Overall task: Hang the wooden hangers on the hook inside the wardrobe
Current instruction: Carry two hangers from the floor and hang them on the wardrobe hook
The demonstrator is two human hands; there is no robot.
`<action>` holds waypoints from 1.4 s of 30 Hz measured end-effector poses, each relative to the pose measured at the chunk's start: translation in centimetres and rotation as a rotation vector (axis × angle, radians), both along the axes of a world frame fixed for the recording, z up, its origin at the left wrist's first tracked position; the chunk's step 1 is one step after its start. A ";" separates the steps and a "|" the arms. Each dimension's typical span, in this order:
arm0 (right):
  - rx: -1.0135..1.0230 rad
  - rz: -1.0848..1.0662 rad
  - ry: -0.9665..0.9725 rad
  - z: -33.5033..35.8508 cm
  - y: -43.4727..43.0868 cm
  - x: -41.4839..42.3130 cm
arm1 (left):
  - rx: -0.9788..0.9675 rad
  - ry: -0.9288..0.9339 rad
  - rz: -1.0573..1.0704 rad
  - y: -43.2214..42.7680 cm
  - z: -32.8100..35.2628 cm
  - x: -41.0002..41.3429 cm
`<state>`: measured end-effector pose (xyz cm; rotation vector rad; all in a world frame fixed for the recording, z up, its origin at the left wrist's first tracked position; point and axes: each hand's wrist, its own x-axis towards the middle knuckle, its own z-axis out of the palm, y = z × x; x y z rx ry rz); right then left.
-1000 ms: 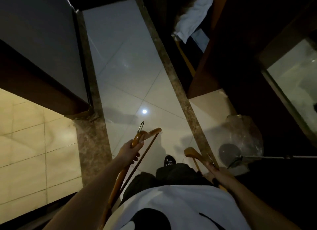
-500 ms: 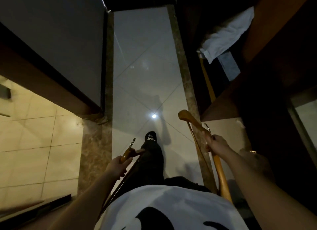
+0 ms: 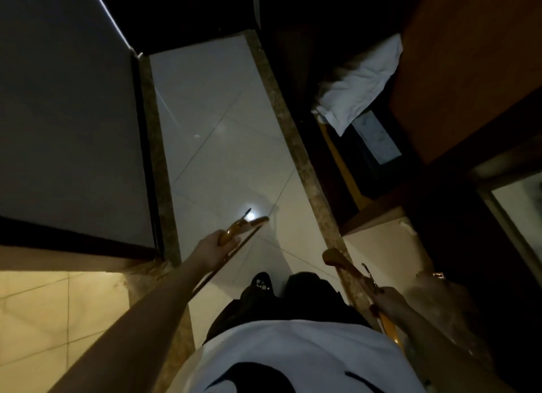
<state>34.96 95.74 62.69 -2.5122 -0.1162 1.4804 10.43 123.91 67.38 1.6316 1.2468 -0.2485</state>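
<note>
The person looks straight down at a black shoe point(image 3: 261, 282) standing on a pale, glossy tiled floor point(image 3: 217, 128) in dim light. Up and to the left of the shoe, the left hand point(image 3: 215, 246) has its fingers curled round the neck of a wooden hanger point(image 3: 234, 230). That hanger's metal hook point(image 3: 245, 213) points away from the shoe across a bright spot of reflected light, and its thin lower bar slants back down beside the forearm towards the shoe. To the right of the shoe, at about the same height in the head view, the right hand point(image 3: 387, 300) grips a second wooden hanger point(image 3: 337, 260) near its middle. This one's rounded end juts up and left towards the shoe, its hook point(image 3: 369, 274) rises just above the knuckles, and its other arm runs down past the wrist. Both hangers are held in the air, well apart, with the shoe between them. Far beyond the shoe and to its right is the dark wooden wardrobe point(image 3: 469, 70), with a white cloth point(image 3: 360, 84) lying in its shadowed opening. Below the shoe, a white shirt point(image 3: 293, 354) with black markings fills the bottom edge.
</note>
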 end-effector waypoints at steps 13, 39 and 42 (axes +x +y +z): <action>0.213 -0.055 0.075 0.8 18.7 11.6 | -0.026 -0.006 0.207 11.5 -1.8 9.0; 0.347 -0.482 -0.062 7.6 36.0 32.1 | -0.009 -0.117 -0.478 36.1 0.2 41.2; 0.372 -0.575 -0.121 8.6 37.7 33.6 | -0.056 -0.159 -0.636 39.8 1.8 45.9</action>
